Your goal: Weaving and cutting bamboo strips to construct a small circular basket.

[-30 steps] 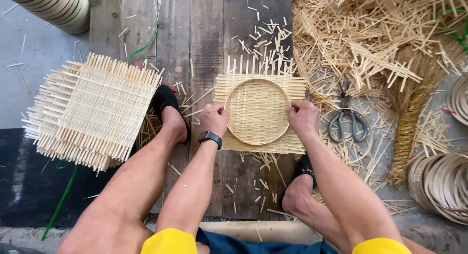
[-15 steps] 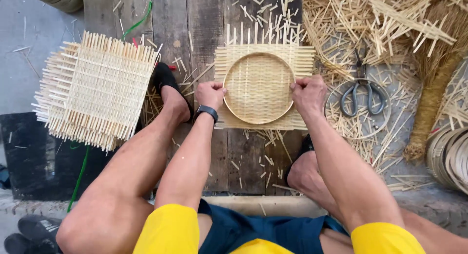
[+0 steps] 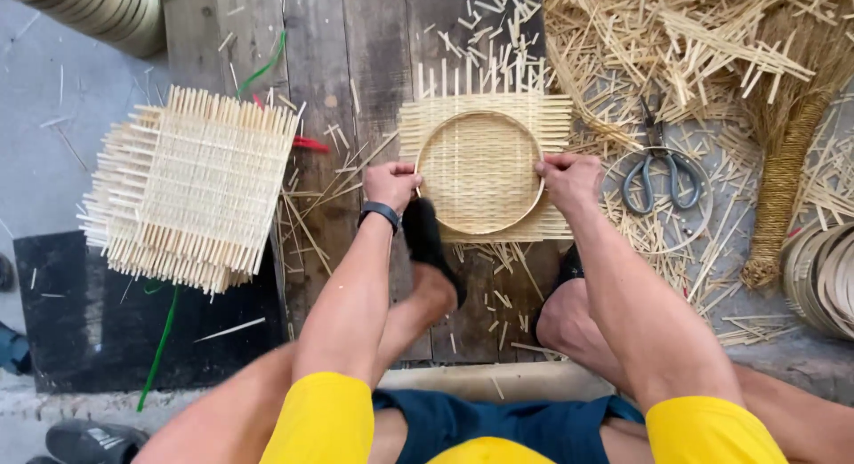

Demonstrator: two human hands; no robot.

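1. Nearest the camera are two yellow sleeves and dark blue shorts, with bare knees spread to either side; the person sits low over a wooden plank floor.
2. A foot in a black slipper is lifted between the forearms, its toe touching the near left edge of the woven mat.
3. The left hand, a black watch on its wrist, is curled closed on the left side of a round bamboo hoop, fingers pinched on the rim.
4. The right hand is likewise closed, gripping the hoop's right side where it meets the mat.
5. The hoop lies flat on a square woven bamboo mat, which rests on the planks in front of the knees; loose strip ends stick out of the mat's far edge and sides.
6. Just right of the mat, black-handled scissors lie among cut slivers.
7. Left and well apart, a stack of woven mats sits partly on a black sheet, with a green cord beside it.
8. Farther right is a bundled straw broom, and coiled bamboo rings at the right edge.
9. At the far side lies a heap of bamboo offcuts, and more stacked rings at the top left.
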